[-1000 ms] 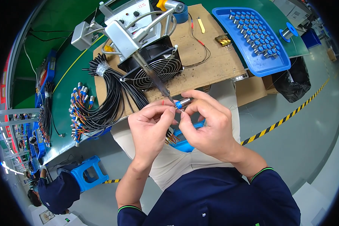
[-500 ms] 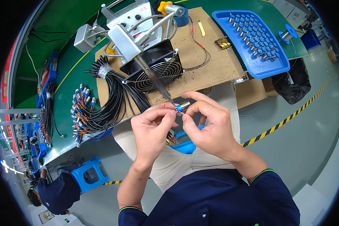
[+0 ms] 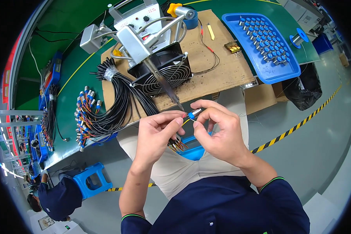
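In my right hand [image 3: 222, 132] is a small silver metal cylinder with a blue end [image 3: 192, 115], gripped by the curled fingers; a thin silvery wire shows at the thumb and fingertip. My left hand [image 3: 156, 132] is closed in a pinch on thin coloured wires, of which a yellow wire [image 3: 186, 121] and a bit of red show by the blue end. Just above, the tip of a mounted soldering iron [image 3: 162, 80] points down, close to the cylinder but seemingly apart from it. Below my left hand hang several stripped-back cable ends [image 3: 177, 145], partly hidden.
A black fan [image 3: 165, 70] and a control box [image 3: 142, 19] stand on cardboard [image 3: 218, 74]. Bundled black cables [image 3: 119, 97] lie left. At right are a blue tray [image 3: 271, 74] of cylinders and a wire reel [image 3: 299, 37]. Another person [image 3: 60, 199] sits at lower left.
Both hands have shifted slightly right with the cylinder, which has moved away from the iron tip. A yellow wire between the hands now shows more plainly.
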